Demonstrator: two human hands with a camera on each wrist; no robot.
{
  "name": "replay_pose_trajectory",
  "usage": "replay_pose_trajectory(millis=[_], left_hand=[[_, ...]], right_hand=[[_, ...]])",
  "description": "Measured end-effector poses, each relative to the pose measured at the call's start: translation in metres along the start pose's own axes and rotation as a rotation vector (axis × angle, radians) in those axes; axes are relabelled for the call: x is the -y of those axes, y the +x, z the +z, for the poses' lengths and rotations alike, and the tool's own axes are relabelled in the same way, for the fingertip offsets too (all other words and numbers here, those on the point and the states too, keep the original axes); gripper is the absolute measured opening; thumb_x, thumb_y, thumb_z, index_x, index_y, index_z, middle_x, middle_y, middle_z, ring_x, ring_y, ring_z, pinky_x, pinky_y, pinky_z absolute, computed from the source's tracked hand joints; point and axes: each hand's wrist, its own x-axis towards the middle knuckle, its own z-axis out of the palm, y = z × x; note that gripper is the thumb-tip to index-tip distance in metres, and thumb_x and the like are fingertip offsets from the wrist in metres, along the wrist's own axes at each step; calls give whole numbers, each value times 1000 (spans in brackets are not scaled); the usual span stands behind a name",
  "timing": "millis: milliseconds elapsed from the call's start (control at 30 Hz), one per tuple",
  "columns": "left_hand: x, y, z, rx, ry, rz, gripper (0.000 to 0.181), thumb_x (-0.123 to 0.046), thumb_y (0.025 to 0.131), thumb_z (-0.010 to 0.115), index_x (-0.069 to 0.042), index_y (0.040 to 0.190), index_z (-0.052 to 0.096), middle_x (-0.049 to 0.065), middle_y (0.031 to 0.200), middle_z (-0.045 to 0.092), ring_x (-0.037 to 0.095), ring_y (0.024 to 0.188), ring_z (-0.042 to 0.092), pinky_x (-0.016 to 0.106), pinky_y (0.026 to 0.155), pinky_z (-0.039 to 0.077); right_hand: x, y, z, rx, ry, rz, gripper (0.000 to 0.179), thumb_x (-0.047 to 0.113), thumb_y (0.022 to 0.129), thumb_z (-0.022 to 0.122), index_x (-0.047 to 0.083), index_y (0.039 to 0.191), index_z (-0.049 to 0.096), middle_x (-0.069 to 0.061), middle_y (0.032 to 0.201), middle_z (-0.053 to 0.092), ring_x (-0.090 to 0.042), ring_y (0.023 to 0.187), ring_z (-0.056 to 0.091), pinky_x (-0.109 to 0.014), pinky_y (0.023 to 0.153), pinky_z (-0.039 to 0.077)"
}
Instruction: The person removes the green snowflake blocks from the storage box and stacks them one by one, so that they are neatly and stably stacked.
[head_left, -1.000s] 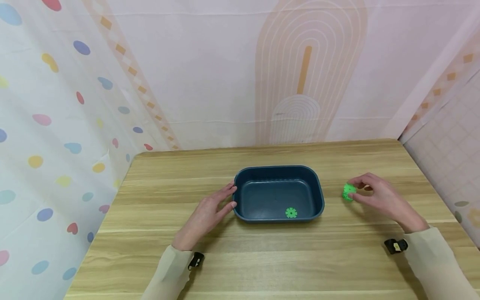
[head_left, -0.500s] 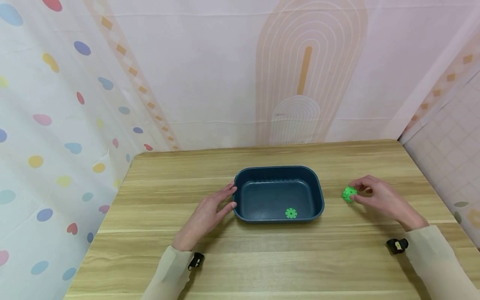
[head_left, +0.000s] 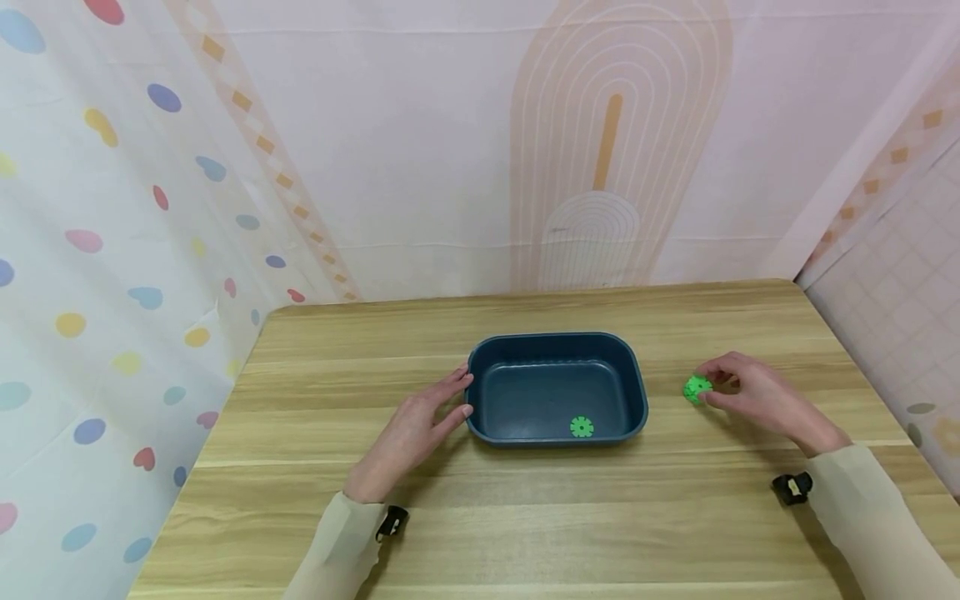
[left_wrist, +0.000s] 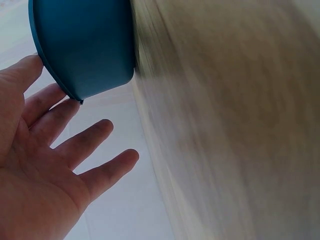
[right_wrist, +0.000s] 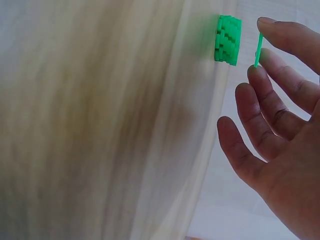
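Observation:
In the right wrist view, my right hand (right_wrist: 285,107) pinches a thin green notched plastic disc (right_wrist: 258,50) between thumb and fingertips. A short gap parts this disc from a stack of similar green discs (right_wrist: 228,40) standing on the table; in the head view the two overlap. My left hand (head_left: 408,433) rests thumb and fingertips on the left rim of a dark blue rectangular basin (head_left: 555,392). Its other fingers are stretched out beside the basin wall in the left wrist view. One green notched disc (head_left: 582,427) lies inside the basin, near its front wall.
The wood-grain table (head_left: 525,517) extends around the basin and the stack. Behind it hangs a pale patterned curtain (head_left: 420,150), and another with coloured spots (head_left: 112,333) hangs at the left. The table's back edge runs close to the curtain.
The green disc in my right hand has tilted and shifted slightly, still over the stack. My left hand and the basin stay where they were.

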Motion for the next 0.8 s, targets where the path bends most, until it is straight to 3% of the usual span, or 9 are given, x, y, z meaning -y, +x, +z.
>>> replay_pose_trajectory(millis=[267, 800], left_hand=[[0, 0, 0, 9, 9, -22, 50, -30, 107, 61, -6, 150, 54, 4, 162, 41, 30, 144, 45, 50, 115, 41], [0, 0, 0, 1, 5, -11, 50, -30, 107, 61, -7, 150, 54, 4, 161, 42, 30, 144, 45, 50, 114, 42]], right_hand=[[-2, 0, 0, 16, 17, 5, 29, 12, 93, 78, -2, 117, 70, -9, 108, 68, -22, 96, 62, -26, 79, 54], [-4, 3, 1, 42, 17, 20, 29, 15, 94, 78, 0, 117, 71, -8, 109, 67, -21, 96, 61, -27, 79, 53]])
